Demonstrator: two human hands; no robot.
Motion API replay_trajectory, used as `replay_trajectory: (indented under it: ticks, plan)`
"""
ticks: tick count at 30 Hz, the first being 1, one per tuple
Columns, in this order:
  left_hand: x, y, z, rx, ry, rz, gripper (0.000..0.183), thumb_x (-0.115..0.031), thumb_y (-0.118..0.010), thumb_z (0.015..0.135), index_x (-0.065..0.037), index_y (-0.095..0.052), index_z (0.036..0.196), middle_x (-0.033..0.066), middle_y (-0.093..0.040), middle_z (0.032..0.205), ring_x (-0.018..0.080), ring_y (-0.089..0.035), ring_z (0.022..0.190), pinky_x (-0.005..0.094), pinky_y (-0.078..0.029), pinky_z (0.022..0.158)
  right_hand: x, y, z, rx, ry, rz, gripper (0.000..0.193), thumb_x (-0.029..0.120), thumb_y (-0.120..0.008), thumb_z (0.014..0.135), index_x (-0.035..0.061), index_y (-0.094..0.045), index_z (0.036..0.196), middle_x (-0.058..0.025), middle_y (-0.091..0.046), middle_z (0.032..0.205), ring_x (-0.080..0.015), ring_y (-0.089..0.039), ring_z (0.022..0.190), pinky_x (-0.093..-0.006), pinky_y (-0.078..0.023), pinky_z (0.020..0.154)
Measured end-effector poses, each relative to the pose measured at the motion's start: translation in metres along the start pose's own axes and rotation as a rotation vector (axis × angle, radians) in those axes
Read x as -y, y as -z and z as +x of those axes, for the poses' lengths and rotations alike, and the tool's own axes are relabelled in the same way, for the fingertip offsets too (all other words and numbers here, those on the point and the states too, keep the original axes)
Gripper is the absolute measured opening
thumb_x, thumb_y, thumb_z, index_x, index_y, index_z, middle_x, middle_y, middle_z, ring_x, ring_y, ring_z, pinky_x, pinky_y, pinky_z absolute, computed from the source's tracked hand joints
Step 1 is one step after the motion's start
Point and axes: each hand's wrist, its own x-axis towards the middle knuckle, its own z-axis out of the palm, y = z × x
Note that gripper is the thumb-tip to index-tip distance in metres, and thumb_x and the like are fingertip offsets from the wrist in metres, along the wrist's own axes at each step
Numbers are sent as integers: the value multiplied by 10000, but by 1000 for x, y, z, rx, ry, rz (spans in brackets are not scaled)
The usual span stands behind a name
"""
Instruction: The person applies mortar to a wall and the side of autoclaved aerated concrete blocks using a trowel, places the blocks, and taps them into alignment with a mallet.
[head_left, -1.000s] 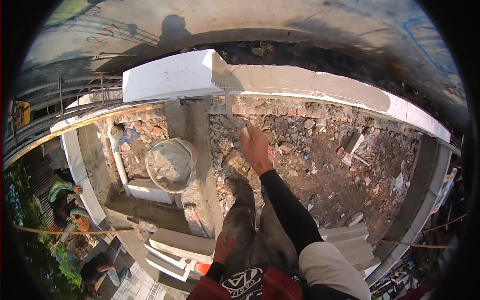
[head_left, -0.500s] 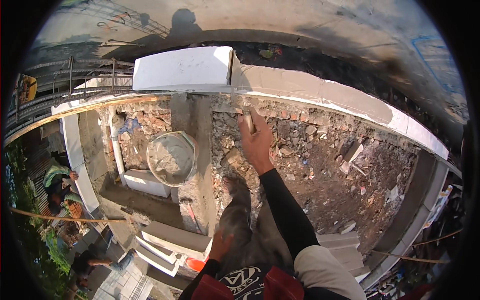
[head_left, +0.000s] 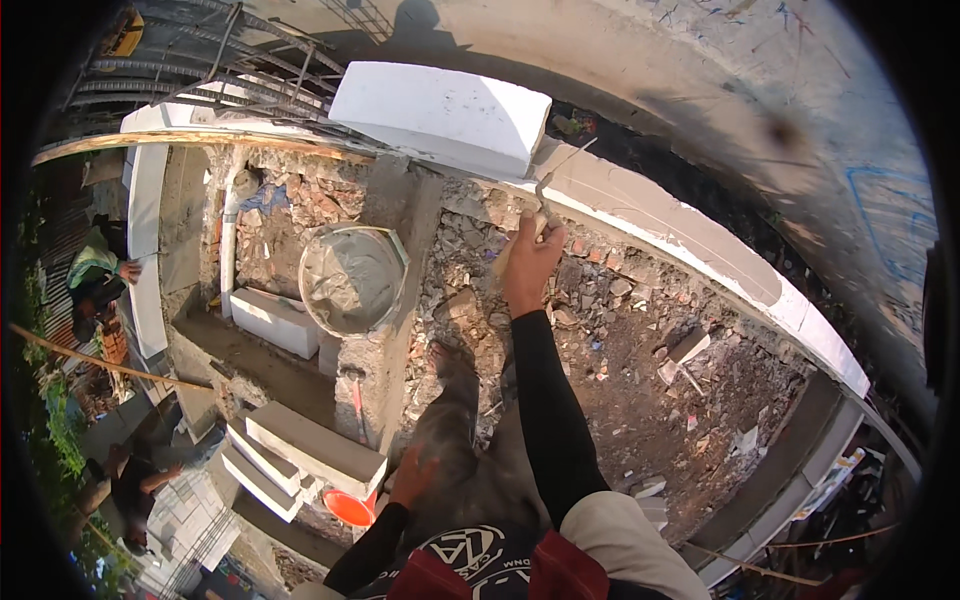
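Note:
My right hand (head_left: 530, 262) is stretched forward over brick rubble and is shut on a trowel (head_left: 543, 195). The trowel's metal end points at the joint under a large white block (head_left: 440, 110) lying on top of the white block wall (head_left: 700, 255). My left hand (head_left: 412, 478) rests low on my bent leg, fingers spread, holding nothing. A round pan of grey mortar (head_left: 352, 278) sits on a low wall to the left of my right hand.
Loose white blocks (head_left: 272, 320) and a stack of them (head_left: 315, 450) lie left of my legs, beside an orange bucket (head_left: 350, 508). Broken brick rubble (head_left: 640, 370) fills the floor. Two people (head_left: 95, 275) (head_left: 130, 480) are below at far left. Metal scaffolding (head_left: 240, 70) runs along the top left.
My right hand has risen toward the wall top, bringing the trowel up to the large white block. The view has shifted closer to the wall; my left hand now shows at my leg.

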Motion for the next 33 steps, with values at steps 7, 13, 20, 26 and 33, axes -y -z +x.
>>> replay_trajectory:
  ticks: [7,13,20,26,33]
  plan:
    - [-5,-14,-8,8,124,-195,760,-468,-719,934,44,-501,1452,293,-529,1460,414,-481,1398,463,-381,1173,-8,23,-98,252,-131,-62,281,223,-659,1037,42,-485,1164,-36,-592,975,-83,-584,759,-260,-501,618]
    - [-7,-23,-13,-77,182,-359,728,-441,-711,934,58,-518,1427,282,-558,1416,404,-507,1370,460,-387,1169,3,74,-150,640,300,-920,422,234,-703,957,-16,-524,1246,-163,-647,924,-276,-666,792,-412,-518,670]
    - [68,-79,-27,-251,344,-508,722,-478,-710,898,-39,-546,1447,266,-565,1416,419,-528,1345,494,-418,1132,55,-27,-132,1208,755,-1467,499,77,-636,862,30,-497,1338,-244,-622,1135,-467,-682,898,-553,-559,734]
    - [121,-103,-63,-256,477,-667,790,-524,-699,872,-16,-540,1456,276,-524,1485,421,-500,1389,489,-412,1145,20,-95,-162,1439,1337,-1966,377,250,-665,942,143,-534,1279,-114,-636,995,-352,-720,731,-469,-573,609]
    - [108,-100,-102,-408,530,-984,791,-527,-687,891,-13,-527,1470,272,-558,1465,380,-508,1404,451,-405,1157,-60,-91,-130,1435,1651,-2068,192,181,-642,964,175,-603,1151,-101,-602,1063,-341,-704,859,-448,-600,671]
